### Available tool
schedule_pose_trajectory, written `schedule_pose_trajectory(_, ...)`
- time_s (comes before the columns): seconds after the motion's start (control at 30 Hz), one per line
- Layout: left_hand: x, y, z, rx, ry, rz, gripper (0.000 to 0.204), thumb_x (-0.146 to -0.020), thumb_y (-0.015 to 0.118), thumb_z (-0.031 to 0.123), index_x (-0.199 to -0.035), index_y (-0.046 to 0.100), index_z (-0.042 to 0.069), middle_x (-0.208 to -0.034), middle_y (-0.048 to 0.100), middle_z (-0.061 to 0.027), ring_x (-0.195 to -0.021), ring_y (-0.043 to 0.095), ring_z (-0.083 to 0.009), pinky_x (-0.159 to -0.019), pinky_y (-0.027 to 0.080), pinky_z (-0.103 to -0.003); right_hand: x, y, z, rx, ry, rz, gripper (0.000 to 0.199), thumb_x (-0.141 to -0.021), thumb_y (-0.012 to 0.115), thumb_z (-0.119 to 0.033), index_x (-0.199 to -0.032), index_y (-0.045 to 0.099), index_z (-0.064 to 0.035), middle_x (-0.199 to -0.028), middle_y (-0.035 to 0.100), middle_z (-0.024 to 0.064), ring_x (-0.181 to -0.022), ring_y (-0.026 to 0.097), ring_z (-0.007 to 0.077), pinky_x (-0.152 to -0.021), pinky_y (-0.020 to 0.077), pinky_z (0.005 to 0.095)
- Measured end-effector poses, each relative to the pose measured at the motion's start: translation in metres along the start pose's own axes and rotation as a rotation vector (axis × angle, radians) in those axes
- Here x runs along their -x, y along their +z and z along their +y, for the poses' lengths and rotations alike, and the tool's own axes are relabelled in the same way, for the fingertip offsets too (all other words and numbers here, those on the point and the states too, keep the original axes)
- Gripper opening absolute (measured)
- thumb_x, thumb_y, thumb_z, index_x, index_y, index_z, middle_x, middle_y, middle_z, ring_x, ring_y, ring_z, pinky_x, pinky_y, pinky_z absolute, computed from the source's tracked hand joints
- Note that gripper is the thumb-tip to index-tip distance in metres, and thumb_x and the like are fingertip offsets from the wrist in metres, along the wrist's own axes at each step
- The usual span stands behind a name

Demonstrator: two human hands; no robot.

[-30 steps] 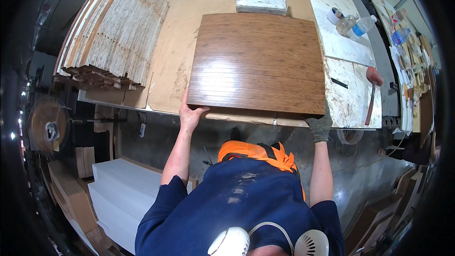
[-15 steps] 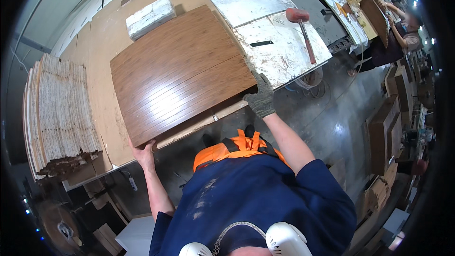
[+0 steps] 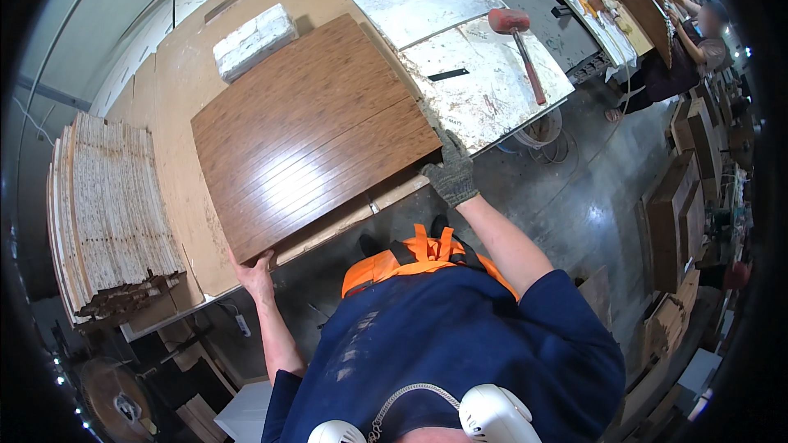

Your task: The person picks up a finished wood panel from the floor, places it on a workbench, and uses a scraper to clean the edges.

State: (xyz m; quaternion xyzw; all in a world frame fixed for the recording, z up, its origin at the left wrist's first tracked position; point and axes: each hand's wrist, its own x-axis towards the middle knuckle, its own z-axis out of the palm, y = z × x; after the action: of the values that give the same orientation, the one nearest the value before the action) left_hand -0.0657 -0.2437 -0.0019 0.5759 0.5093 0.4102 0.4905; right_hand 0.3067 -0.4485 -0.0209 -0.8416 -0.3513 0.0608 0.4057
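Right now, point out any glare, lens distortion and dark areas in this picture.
Head view: strong white glare on the lower-left part of the grooved brown panel; head view: a weaker shine on the grey floor; head view: the stack of boards bends near the rim; head view: left and right borders curve into black.

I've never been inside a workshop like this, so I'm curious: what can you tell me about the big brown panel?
The brown panel is flat, roughly rectangular and glossy, with a wood-like grain, fine parallel lines and bright glare. It lies over the tan-topped table, slanting across the view, with a dark gap under its near edge. The bare left hand holds its near left corner, the gloved right hand its near right corner.
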Motion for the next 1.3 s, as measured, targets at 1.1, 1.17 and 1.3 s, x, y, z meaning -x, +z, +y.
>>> schedule_pose_trajectory(1.1,0.001,0.003,0.000,0.060,-0.017,0.017,0.083,-0.061,0.069,-0.015,-0.134,0.034,0.002,-0.121,0.049,-0.0088,-0.109,0.049,-0.0188,-0.094,0.042,-0.031,-0.001,-0.004,-0.009,-0.032,0.069,-0.003,0.077,-0.063,0.071,-0.015,-0.134,0.042,-0.0104,-0.128,0.045,0.0224,-0.121,0.040,0.0361,-0.103,0.0325,0.0412)
schedule_pose_trajectory(1.17,0.001,0.002,-0.003,0.074,-0.012,0.013,0.083,-0.060,0.068,-0.015,-0.134,0.034,0.002,-0.120,0.049,-0.0087,-0.108,0.049,-0.0189,-0.093,0.042,-0.030,-0.001,-0.003,-0.009,-0.025,0.070,0.001,0.077,-0.062,0.071,-0.016,-0.133,0.043,-0.0103,-0.128,0.045,0.0225,-0.121,0.040,0.0361,-0.103,0.0327,0.0413)
schedule_pose_trajectory(1.3,0.000,0.001,-0.004,0.057,-0.001,0.009,0.083,-0.060,0.068,-0.015,-0.134,0.034,0.002,-0.120,0.049,-0.0085,-0.107,0.050,-0.0189,-0.093,0.042,-0.031,-0.001,-0.003,-0.009,-0.022,0.059,0.016,0.077,-0.061,0.071,-0.015,-0.133,0.043,-0.0104,-0.127,0.046,0.0227,-0.121,0.041,0.0362,-0.102,0.0332,0.0415)
